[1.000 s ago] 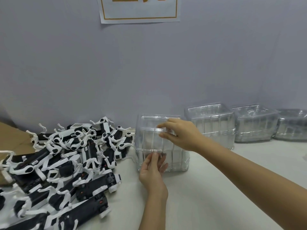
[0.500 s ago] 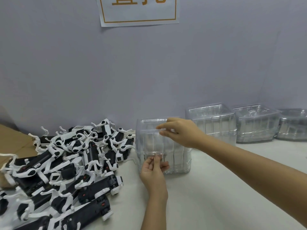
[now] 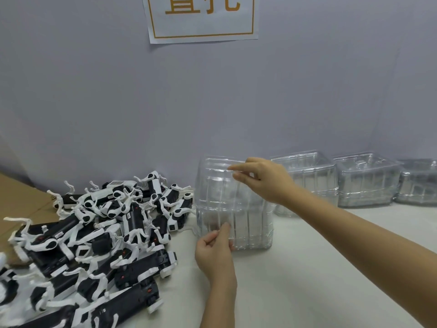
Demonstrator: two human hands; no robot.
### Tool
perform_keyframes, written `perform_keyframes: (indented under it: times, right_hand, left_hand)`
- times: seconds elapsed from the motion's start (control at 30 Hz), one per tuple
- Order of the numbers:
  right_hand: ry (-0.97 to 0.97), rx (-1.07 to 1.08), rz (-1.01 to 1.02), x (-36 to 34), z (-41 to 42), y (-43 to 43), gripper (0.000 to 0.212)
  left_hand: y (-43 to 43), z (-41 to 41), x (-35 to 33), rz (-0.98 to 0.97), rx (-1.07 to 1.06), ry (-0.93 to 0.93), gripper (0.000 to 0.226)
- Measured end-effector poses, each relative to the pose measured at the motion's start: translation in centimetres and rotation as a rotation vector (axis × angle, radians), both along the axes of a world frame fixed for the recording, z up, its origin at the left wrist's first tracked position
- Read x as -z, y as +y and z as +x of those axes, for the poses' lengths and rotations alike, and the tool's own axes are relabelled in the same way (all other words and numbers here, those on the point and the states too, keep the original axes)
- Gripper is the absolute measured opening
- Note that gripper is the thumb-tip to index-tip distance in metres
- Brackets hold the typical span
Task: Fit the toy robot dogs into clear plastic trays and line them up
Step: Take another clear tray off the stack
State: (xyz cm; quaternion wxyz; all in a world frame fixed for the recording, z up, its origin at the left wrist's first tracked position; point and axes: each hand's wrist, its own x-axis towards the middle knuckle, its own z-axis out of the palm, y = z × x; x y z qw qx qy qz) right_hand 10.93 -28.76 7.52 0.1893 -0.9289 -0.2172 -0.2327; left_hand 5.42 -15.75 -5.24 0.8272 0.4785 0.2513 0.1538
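A heap of black-and-white toy robot dogs (image 3: 94, 233) is piled in the lower left of the frame, partly on brown cardboard (image 3: 21, 200) at the left edge. Just right of the heap, in the lower centre, a tall stack of clear trays (image 3: 250, 223) is stood on the pale surface (image 3: 307, 268). Its lower front wall is pinched by the left hand (image 3: 214, 250): the grip is narrow, thumb and forefinger closed on the plastic, the other fingers curled. Its top rim is pinched by the right hand (image 3: 262, 178), reached in from the lower right, the grip likewise narrow between thumb and forefinger. Three shorter tray stacks (image 3: 366, 181) are lined along the wall toward the right edge. A paper sign (image 3: 201, 17) is fixed at the top centre.
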Motion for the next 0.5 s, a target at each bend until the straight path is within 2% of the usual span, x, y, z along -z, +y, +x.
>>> perform_keyframes:
  times: [0.07, 0.17, 0.33, 0.43, 0.5]
  right_hand:
    - [0.006, -0.006, -0.020, 0.5, 0.0, 0.2, 0.032]
    - [-0.013, -0.038, -0.054, 0.7, -0.3, 0.7, 0.032]
    - [-0.272, -0.023, -0.024, -2.2, -1.6, 0.4, 0.023]
    - [-0.470, -0.005, 0.014, -3.5, -3.4, 0.5, 0.023]
    - [-0.580, 0.037, 0.084, -3.5, -4.7, 0.5, 0.030]
  left_hand:
    - [-0.2, -0.2, -0.7, 0.052, -0.056, 0.012, 0.028]
    - [-0.3, -0.2, -2.5, -0.141, 0.085, -0.101, 0.014]
    - [0.3, -0.7, -4.1, -0.328, 0.264, -0.236, 0.019]
    - [0.9, -0.7, -5.2, -0.278, 0.371, -0.367, 0.027]
    - [1.5, -0.5, -5.8, -0.186, 0.424, -0.481, 0.016]
